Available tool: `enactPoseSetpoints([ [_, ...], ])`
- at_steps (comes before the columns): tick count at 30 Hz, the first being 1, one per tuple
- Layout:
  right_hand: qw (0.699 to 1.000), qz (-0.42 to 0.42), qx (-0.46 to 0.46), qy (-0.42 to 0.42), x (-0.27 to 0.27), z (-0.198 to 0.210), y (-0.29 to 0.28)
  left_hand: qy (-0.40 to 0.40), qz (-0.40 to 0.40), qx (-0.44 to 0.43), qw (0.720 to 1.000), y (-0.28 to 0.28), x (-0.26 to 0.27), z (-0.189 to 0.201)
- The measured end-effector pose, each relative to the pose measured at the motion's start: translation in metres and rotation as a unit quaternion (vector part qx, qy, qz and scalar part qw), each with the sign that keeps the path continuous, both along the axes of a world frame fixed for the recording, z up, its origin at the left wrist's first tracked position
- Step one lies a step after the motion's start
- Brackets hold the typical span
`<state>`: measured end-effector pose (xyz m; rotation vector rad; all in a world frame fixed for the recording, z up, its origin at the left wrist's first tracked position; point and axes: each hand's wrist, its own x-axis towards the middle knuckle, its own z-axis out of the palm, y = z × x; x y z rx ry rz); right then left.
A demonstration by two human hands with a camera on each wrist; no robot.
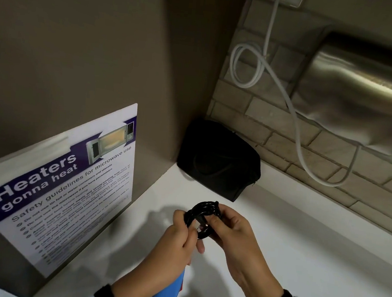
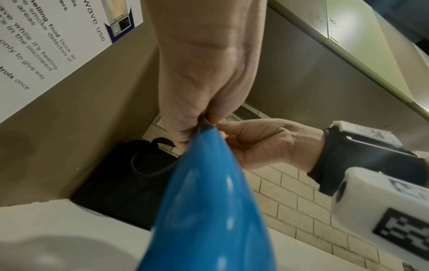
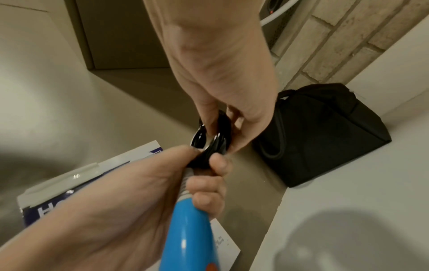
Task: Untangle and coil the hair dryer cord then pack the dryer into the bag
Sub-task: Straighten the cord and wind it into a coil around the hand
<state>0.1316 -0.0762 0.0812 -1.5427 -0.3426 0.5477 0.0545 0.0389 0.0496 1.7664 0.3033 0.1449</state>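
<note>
Nearest to you: the blue hair dryer (image 3: 189,236) hangs handle-up from your left hand (image 1: 178,238), long axis running from the fingers down toward your body. That hand's fingers are curled round the top of the handle where the ribbed cord collar leaves it.

Just beyond, touching the left fingers: the black cord (image 1: 203,218), already wound into a small tight coil. Your right hand (image 1: 234,232) pinches the coil's far side, thumb and fingers clamped on the loops. Judgement: coiling looks close to done; whether the plug end is tucked in cannot be told, since the fingers hide it.

Both hands are held above the white worktop (image 1: 298,268), neither resting on it.

Farther off, ahead of the hands in the corner: the black bag (image 1: 218,160), standing on the worktop against the brick wall (image 1: 287,143). Its mouth is not visible in any view; open or zipped cannot be told, nor what is inside.

Key relation: the bag lies straight ahead of the coil, nearer your right hand. Judgement: that hand would have to let go of the coil to open the bag, so the loops may spring loose.
</note>
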Motion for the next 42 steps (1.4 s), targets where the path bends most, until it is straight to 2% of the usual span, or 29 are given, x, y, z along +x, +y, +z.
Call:
enactPoseSetpoints([
  [7,1.000,0.009,0.024,-0.004,0.000,-0.004,0.002,-0.054,0.025,-0.005,0.998,-0.002,-0.005,0.001],
  [16,0.993,0.117,-0.001,0.027,0.019,0.004,-0.014,-0.057,-0.039,-0.104,0.992,0.003,-0.002,0.001],
  [20,0.985,0.162,-0.027,0.045,0.021,0.008,-0.014,-0.037,-0.018,-0.115,0.992,0.008,0.001,-0.007],
  [22,0.981,0.173,-0.031,0.087,0.018,0.008,-0.012,-0.022,0.001,-0.105,0.994,0.011,0.003,-0.011],
  [26,0.963,0.145,-0.002,0.226,0.012,0.010,-0.008,-0.019,0.028,-0.102,0.994,0.012,0.005,-0.010],
  [29,0.958,0.110,-0.040,0.260,0.010,0.013,-0.005,-0.012,0.028,-0.105,0.994,0.018,0.008,-0.012],
  [31,0.949,0.129,-0.058,0.281,0.011,0.016,-0.005,-0.027,0.006,-0.135,0.990,0.020,0.009,-0.010],
  [33,0.945,0.157,-0.078,0.277,0.011,0.021,-0.006,-0.034,-0.011,-0.164,0.986,0.021,0.012,-0.005],
  [36,0.957,0.152,-0.091,0.228,0.009,0.025,-0.004,-0.031,0.003,-0.177,0.984,0.018,0.022,0.001],
  [42,0.987,0.049,-0.122,0.094,-0.009,0.023,0.000,-0.034,0.077,-0.252,0.964,0.012,0.029,0.008],
])
